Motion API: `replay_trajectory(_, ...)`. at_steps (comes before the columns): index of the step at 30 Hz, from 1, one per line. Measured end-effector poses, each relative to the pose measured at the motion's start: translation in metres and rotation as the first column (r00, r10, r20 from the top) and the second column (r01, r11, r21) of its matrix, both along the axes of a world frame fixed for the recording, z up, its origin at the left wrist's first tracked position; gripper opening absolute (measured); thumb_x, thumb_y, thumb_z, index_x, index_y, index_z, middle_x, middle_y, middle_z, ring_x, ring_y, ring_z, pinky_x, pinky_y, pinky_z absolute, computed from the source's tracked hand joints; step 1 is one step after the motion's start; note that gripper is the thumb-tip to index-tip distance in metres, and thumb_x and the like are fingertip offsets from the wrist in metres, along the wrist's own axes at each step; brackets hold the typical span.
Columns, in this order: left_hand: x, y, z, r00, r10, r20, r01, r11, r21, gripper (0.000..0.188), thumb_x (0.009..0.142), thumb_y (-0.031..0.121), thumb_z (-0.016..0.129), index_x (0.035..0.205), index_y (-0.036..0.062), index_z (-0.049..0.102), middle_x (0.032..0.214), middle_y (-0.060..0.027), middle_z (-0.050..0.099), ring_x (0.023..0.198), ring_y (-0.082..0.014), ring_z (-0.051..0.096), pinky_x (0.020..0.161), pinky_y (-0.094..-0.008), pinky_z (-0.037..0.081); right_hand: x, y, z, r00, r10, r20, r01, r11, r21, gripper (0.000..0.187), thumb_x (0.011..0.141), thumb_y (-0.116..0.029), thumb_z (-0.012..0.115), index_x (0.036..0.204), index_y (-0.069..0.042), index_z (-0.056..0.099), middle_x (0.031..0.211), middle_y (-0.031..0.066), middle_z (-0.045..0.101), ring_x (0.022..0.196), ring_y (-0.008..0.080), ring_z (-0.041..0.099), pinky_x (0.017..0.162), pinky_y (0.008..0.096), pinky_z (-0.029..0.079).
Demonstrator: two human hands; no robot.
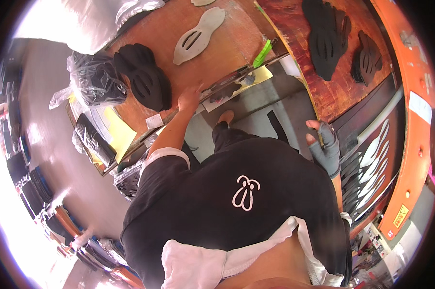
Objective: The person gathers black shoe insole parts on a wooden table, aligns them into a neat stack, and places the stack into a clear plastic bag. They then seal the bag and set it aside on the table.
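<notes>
My bare left hand (190,99) rests at the near edge of a brown work table (212,62), palm down with fingers stretched out. It holds nothing that I can see. Just left of it lies a stack of black, slotted, sole-shaped pieces (147,86). Farther back on the table is a single pale grey piece (199,36) of similar outline. My right hand (326,148) wears a grey fingerless glove and hovers by the near corner of a reddish-brown board (306,67). Its bare fingertips are apart, with nothing visible between them. More black slotted pieces (326,43) lie on that board.
A bright green tool (263,53) lies at the table's right edge. Clear plastic wraps black items (94,79) at the left, beside yellow paper (118,132). An orange machine frame (416,115) curves along the right, next to a panel with white shapes (371,154).
</notes>
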State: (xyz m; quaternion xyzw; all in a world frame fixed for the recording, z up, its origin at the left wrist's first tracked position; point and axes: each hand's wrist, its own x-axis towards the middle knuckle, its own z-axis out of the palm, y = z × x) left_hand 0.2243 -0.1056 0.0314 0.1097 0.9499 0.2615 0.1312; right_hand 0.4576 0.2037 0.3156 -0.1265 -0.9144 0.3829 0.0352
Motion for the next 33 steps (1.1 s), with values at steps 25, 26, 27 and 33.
replay_trajectory(25, 0.013, 0.053, 0.066, 0.888, -0.448, 0.109, 0.415, 0.88, 0.233, 0.028, 0.084, 0.012, 0.058, 0.112, 0.0062, 0.061, 0.101, -0.0135, 0.063, 0.093, -0.0287, 0.062, 0.079, -0.036, 0.049, -0.051, -0.101, 0.142, 0.552, 0.274, -0.788, -0.833, 0.228, -0.504, 0.026, 0.094, -0.012, 0.049, 0.104, 0.009, 0.061, 0.108, 0.032, 0.056, 0.084, 0.0352, 0.062, 0.065, 0.0445, 0.052)
replay_trajectory(26, 0.015, 0.057, 0.074, 0.88, -0.459, 0.121, 0.416, 0.868, 0.271, 0.03, 0.083, 0.009, 0.059, 0.113, 0.0065, 0.061, 0.1, -0.0126, 0.063, 0.092, -0.028, 0.062, 0.079, -0.0351, 0.049, -0.05, -0.106, 0.144, 0.563, 0.294, -0.773, -0.826, 0.231, -0.513, 0.026, 0.094, -0.012, 0.049, 0.103, 0.009, 0.061, 0.107, 0.0321, 0.056, 0.084, 0.0349, 0.062, 0.065, 0.0445, 0.052)
replay_trajectory(27, 0.018, 0.061, 0.08, 0.868, -0.485, 0.105, 0.44, 0.85, 0.29, 0.029, 0.083, 0.01, 0.06, 0.112, 0.0066, 0.061, 0.1, -0.012, 0.062, 0.091, -0.0274, 0.062, 0.079, -0.0347, 0.049, -0.05, -0.109, 0.146, 0.577, 0.309, -0.756, -0.816, 0.23, -0.53, 0.026, 0.094, -0.012, 0.049, 0.103, 0.009, 0.061, 0.106, 0.0322, 0.056, 0.084, 0.0346, 0.062, 0.064, 0.0446, 0.052)
replay_trajectory(33, 0.03, 0.066, 0.088, 0.803, -0.585, 0.115, 0.53, 0.788, 0.312, 0.029, 0.084, 0.012, 0.061, 0.112, 0.007, 0.061, 0.102, -0.0103, 0.06, 0.09, -0.0255, 0.062, 0.077, -0.0339, 0.05, -0.043, -0.136, 0.138, 0.558, 0.107, -0.823, -0.812, 0.276, -0.514, 0.025, 0.091, -0.017, 0.054, 0.102, 0.003, 0.062, 0.096, 0.0254, 0.059, 0.073, 0.0315, 0.061, 0.058, 0.041, 0.05)
